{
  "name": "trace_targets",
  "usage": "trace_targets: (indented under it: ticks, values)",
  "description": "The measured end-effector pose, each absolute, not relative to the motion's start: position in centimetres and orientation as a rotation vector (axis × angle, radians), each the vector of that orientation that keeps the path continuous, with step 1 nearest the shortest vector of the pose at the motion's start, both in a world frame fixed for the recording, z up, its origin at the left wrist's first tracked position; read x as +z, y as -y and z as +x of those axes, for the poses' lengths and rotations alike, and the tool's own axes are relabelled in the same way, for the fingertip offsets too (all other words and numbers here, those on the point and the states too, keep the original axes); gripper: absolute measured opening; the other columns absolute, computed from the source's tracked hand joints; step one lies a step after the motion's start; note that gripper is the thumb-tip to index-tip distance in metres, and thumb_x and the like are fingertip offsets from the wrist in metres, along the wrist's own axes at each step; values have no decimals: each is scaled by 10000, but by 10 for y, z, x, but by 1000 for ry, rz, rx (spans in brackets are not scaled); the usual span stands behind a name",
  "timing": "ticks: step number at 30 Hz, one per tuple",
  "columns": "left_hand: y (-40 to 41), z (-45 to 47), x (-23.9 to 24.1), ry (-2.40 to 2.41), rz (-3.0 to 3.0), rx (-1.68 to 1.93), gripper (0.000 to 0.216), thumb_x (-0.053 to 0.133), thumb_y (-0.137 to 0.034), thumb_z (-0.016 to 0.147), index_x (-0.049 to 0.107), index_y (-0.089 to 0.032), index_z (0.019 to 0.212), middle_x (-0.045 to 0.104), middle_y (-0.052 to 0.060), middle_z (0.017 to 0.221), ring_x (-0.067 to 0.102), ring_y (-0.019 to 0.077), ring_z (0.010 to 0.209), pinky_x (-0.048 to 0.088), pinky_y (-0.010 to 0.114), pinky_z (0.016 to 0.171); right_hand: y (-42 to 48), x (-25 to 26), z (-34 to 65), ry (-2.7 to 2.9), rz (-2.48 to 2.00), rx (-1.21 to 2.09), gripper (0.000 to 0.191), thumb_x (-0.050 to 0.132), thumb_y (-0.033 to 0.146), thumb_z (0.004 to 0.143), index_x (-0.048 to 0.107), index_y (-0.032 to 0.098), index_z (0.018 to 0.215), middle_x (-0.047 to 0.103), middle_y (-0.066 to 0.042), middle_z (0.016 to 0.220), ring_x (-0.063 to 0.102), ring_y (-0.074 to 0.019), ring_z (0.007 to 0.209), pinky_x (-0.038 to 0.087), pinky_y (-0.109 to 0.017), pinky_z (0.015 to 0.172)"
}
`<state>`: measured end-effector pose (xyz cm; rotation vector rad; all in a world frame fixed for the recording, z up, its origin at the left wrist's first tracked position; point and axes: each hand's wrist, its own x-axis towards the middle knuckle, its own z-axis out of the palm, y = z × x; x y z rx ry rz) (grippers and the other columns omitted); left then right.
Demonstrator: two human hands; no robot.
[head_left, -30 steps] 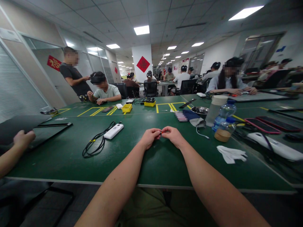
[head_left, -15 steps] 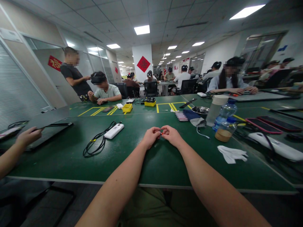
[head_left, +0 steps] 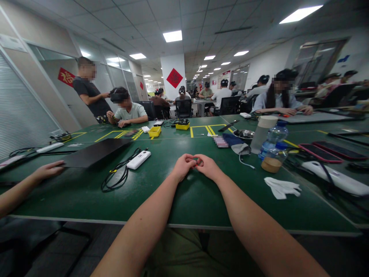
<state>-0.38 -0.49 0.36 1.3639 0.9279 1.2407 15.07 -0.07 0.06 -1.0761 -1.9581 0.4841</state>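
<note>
Above the green table [head_left: 138, 200], my left hand [head_left: 183, 166] and my right hand [head_left: 206, 166] meet, fingertips nearly touching. Both are closed in a pinch around a small orange-red piece [head_left: 197, 165]. Most of the piece is hidden by the fingers, so its kind cannot be made out. To the left of my hands lies a white power bank [head_left: 139, 159] with a coiled black cable [head_left: 117, 177]. A white glove [head_left: 282, 188] rests to the right of my right forearm.
At the left, a co-worker's hand [head_left: 50, 170] holds a dark flat panel [head_left: 98, 153]. Bottles [head_left: 272, 159], a pale flask [head_left: 263, 132], a metal bowl [head_left: 243, 134] and phones [head_left: 320, 152] stand or lie at the right. Yellow trays [head_left: 155, 132] sit farther back.
The co-worker at the left has swung the dark panel over the table to the right and lowered it. My hands stay in place with a slight shift of the fingers around the small piece.
</note>
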Motion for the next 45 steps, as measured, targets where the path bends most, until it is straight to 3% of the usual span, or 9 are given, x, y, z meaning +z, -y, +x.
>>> trace_targets:
  ticks: [3, 8, 14, 20, 23, 29, 33, 38, 45]
  values:
    - [5, -4, 5, -891, 1313, 1253, 353, 703, -212, 697, 546, -139, 1004, 627, 7, 706, 549, 84, 562, 430, 202, 555, 1, 2, 150, 1979, -1056, 419, 308, 604, 172, 703, 634, 195, 1009, 592, -25, 877, 520, -93, 598, 437, -241, 609]
    - [5, -5, 8, -847, 1201, 1229, 328, 645, -335, 772, 570, -129, 1016, 647, 59, 810, 604, 122, 684, 463, 219, 588, 4, 6, 151, 1923, -1042, 319, 190, 616, 209, 719, 624, 189, 908, 550, -8, 836, 496, -85, 559, 434, -239, 593]
    - [8, -5, 7, -799, 1243, 1213, 515, 735, -238, 689, 539, -129, 1153, 669, 60, 852, 613, 114, 713, 486, 256, 710, 6, 7, 150, 1922, -1072, 317, 139, 603, 183, 718, 620, 183, 856, 531, -16, 831, 480, -96, 591, 420, -237, 589]
    - [5, -4, 8, -817, 1030, 1097, 223, 624, -137, 759, 632, -94, 977, 653, 83, 835, 552, 70, 583, 460, 202, 575, 3, 4, 146, 1910, -1095, 448, 300, 654, 272, 713, 634, 196, 1002, 579, -21, 830, 539, -142, 721, 439, -278, 703]
    - [1, -9, 11, -783, 746, 1104, 135, 526, -91, 786, 607, -80, 893, 589, 65, 704, 535, 74, 550, 459, 193, 540, 0, 1, 147, 1807, -1134, 610, 403, 618, 363, 751, 581, 184, 1111, 592, 0, 766, 543, -124, 616, 447, -267, 630]
    - [-5, -21, 13, -913, 789, 1141, 79, 449, -169, 817, 512, -137, 780, 485, -1, 607, 395, 55, 441, 297, 164, 413, -1, 2, 154, 1732, -1141, 823, 319, 498, 444, 823, 629, 162, 895, 597, -3, 676, 530, -101, 480, 411, -227, 487]
    - [-6, -17, 5, -1300, 1487, 1267, 76, 536, -244, 798, 543, -171, 817, 527, -10, 642, 463, 96, 538, 377, 221, 561, 0, 3, 156, 1674, -1121, 876, 356, 459, 477, 840, 624, 163, 820, 597, -2, 642, 511, -95, 454, 397, -219, 458]
    - [-2, -6, -7, -1527, 2208, 962, 159, 589, -250, 780, 587, -179, 922, 615, 80, 858, 559, 202, 815, 397, 320, 798, -1, 2, 156, 1593, -1088, 954, 377, 443, 488, 849, 613, 153, 831, 581, -7, 637, 497, -88, 444, 392, -207, 435]
    - [10, 4, -2, -1668, 2473, 716, 308, 482, -338, 854, 569, -168, 1096, 523, 149, 1109, 453, 285, 1056, 330, 408, 934, -2, -1, 155, 1587, -1087, 966, 371, 460, 488, 840, 615, 153, 804, 576, 1, 597, 487, -84, 438, 394, -200, 438]
